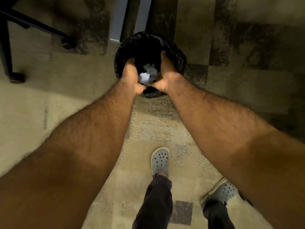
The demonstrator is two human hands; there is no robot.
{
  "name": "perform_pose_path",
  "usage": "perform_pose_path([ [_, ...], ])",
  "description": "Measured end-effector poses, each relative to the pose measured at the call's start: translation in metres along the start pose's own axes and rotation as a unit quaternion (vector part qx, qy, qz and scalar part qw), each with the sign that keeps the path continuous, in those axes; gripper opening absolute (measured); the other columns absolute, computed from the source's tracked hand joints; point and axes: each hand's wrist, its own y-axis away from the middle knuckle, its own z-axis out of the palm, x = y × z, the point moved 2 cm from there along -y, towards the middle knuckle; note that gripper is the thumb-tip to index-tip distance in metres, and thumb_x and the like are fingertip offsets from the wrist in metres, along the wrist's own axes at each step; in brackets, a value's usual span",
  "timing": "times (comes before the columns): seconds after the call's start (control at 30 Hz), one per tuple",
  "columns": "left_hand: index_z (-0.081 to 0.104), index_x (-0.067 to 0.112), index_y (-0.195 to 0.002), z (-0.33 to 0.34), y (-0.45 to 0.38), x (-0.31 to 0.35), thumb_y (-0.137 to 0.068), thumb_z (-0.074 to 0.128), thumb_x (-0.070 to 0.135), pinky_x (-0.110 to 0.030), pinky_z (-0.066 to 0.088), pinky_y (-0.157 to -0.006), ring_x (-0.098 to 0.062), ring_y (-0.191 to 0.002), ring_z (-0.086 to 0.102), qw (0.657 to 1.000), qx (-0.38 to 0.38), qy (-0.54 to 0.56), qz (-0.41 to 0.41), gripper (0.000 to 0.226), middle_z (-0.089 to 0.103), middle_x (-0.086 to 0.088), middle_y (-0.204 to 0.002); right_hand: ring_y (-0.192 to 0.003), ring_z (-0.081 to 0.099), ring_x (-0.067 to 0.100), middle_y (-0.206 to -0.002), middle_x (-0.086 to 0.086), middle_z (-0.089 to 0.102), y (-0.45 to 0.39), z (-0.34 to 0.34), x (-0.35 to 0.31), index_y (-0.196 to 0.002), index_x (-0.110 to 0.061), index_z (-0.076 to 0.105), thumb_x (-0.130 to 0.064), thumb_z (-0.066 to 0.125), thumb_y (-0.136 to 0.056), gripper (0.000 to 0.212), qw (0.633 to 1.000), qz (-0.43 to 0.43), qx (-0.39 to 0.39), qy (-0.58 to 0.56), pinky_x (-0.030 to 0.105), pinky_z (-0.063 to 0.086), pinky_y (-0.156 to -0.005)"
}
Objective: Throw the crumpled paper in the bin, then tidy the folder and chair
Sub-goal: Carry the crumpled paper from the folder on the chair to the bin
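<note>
The black bin (176, 52), lined with a black bag, stands on the carpet straight ahead. My left hand (131, 75) and my right hand (165, 71) hover over its mouth, palms facing each other, thumbs nearly meeting at the near rim. White crumpled paper (146, 76) sits cupped between the two palms, above the dark inside of the bin. The fingers are stretched out rather than curled. A black chair base (39, 24) with casters shows at the upper left. No folder is in view.
Grey upright panels (118, 20) stand just behind the bin. Patchy beige and dark carpet (231, 47) covers the floor. My feet in grey clogs (160, 160) stand on the near side of the bin, one further back at lower right.
</note>
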Motion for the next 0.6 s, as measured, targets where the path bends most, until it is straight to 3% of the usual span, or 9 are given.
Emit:
perform_pose_path([
  [0.07,0.064,0.015,-0.11,0.003,0.005,-0.005,-0.097,0.036,0.053,-0.031,0.054,-0.064,-0.026,-0.079,0.07,0.999,-0.039,-0.007,0.014,0.05,0.073,-0.007,-0.091,-0.117,0.059,0.04,-0.135,0.02,0.056,0.007,-0.006,0.0,-0.138,-0.009,0.049,-0.067,0.035,-0.093,0.075,1.0,-0.024,0.015,-0.007,0.051,0.051,-0.094],
  [0.13,0.062,0.017,-0.117,0.005,0.013,-0.014,-0.095,0.036,0.058,-0.033,0.046,-0.075,-0.02,-0.086,0.065,0.999,-0.021,-0.043,0.023,0.054,0.07,-0.006,-0.103,-0.084,0.072,0.026,-0.101,0.014,0.074,0.022,-0.012,-0.002,-0.117,-0.012,0.061,-0.065,0.036,-0.094,0.063,0.998,-0.055,0.015,0.008,0.039,0.058,-0.078],
  [0.2,0.058,0.022,-0.127,0.007,0.019,-0.022,-0.094,0.037,0.058,-0.032,0.041,-0.087,-0.014,-0.097,0.062,0.988,0.014,-0.131,0.077,0.053,0.066,-0.001,-0.118,-0.058,0.07,0.01,-0.07,-0.002,0.075,0.043,-0.018,-0.003,-0.093,-0.02,0.062,-0.061,0.038,-0.096,0.048,0.996,-0.08,0.025,0.041,0.033,0.056,-0.075],
  [0.27,0.058,0.021,-0.127,0.014,0.037,-0.032,-0.094,0.037,0.054,-0.034,0.044,-0.092,-0.016,-0.107,0.061,0.947,0.039,-0.268,0.172,0.052,0.065,-0.002,-0.123,-0.072,0.066,0.006,-0.087,-0.005,0.073,0.064,-0.028,-0.002,-0.098,-0.022,0.063,-0.058,0.043,-0.095,0.041,0.98,-0.123,0.067,0.142,0.027,0.048,-0.071],
  [0.37,0.057,0.016,-0.127,0.028,0.071,-0.05,-0.094,0.032,0.046,-0.042,0.044,-0.101,-0.023,-0.117,0.056,0.824,0.034,-0.469,0.316,0.051,0.061,-0.008,-0.127,-0.094,0.063,0.014,-0.108,0.0,0.068,0.098,-0.048,-0.002,-0.115,-0.02,0.065,-0.058,0.051,-0.091,0.048,0.916,-0.208,0.149,0.309,0.032,0.052,-0.081],
  [0.43,0.053,0.014,-0.134,0.042,0.097,-0.064,-0.095,0.028,0.041,-0.046,0.041,-0.106,-0.025,-0.125,0.052,0.778,-0.005,-0.521,0.35,0.053,0.057,-0.009,-0.134,-0.101,0.063,0.016,-0.113,0.001,0.068,0.124,-0.066,-0.003,-0.119,-0.02,0.063,-0.056,0.052,-0.091,0.047,0.886,-0.257,0.171,0.346,0.036,0.053,-0.091],
  [0.6,0.046,0.007,-0.141,0.086,0.164,-0.109,-0.101,0.025,0.032,-0.051,0.032,-0.112,-0.03,-0.138,0.04,0.688,-0.023,-0.627,0.364,0.051,0.046,-0.015,-0.148,-0.114,0.059,0.016,-0.124,0.0,0.065,0.196,-0.123,-0.004,-0.124,-0.022,0.06,-0.056,0.055,-0.089,0.049,0.858,-0.295,0.206,0.368,0.038,0.047,-0.1],
])
